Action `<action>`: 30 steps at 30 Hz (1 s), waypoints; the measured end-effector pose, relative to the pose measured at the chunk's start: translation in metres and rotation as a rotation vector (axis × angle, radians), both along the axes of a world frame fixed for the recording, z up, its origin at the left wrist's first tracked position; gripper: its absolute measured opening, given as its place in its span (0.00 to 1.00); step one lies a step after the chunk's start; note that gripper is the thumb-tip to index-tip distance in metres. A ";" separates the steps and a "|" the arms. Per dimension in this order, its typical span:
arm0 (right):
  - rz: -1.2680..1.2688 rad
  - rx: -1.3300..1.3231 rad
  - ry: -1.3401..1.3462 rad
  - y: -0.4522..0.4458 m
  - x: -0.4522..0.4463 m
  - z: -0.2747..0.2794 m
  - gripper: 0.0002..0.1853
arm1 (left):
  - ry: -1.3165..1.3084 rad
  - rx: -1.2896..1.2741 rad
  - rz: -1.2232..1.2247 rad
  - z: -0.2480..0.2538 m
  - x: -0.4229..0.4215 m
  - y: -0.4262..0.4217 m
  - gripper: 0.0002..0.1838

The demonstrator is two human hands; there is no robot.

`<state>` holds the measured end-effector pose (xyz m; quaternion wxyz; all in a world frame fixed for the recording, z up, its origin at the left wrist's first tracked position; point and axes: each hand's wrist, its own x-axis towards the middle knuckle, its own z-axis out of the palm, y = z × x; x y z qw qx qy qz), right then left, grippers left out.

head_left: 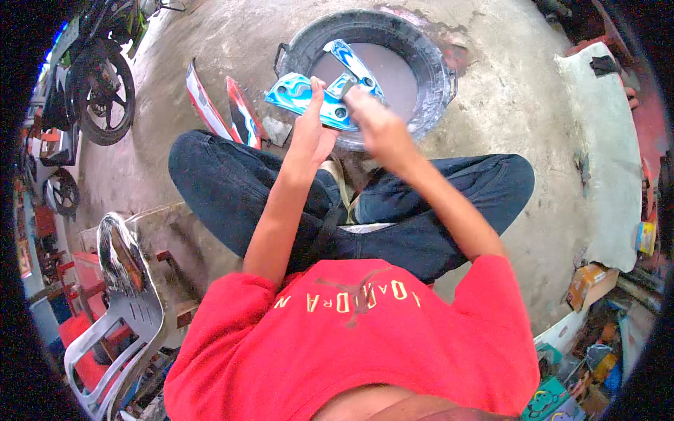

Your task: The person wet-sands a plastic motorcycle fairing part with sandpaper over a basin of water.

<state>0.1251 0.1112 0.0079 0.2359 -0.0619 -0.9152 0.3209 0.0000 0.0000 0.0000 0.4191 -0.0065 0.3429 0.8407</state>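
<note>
Blue-and-white panel: in the head view, the blue-and-white panel (302, 105) is held over the near rim of the tub (439, 102); a second blue-and-white strip (351, 62) is seen just beyond, whether joined cannot be told.
Left hand (316, 133): panel pinched at its near edge, thumb laid on top.
Right hand (382, 133): blurred, brought against the panel's right part; a small grey piece (346, 88) is seen at the fingers, grip cannot be told.
Tub: dark, round, cloudy grey liquid (397, 70) contained.
Floor (519, 105): two red-and-white panels (246, 119) are seen left of the tub.
</note>
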 end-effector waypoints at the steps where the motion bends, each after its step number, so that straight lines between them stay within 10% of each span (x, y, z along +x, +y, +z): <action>1: 0.058 0.138 0.116 -0.016 0.005 -0.002 0.23 | -0.012 -0.031 0.019 -0.002 -0.001 -0.008 0.15; 30: -0.035 0.245 0.088 0.021 -0.011 -0.014 0.21 | -0.110 0.088 -0.050 -0.024 -0.016 0.018 0.18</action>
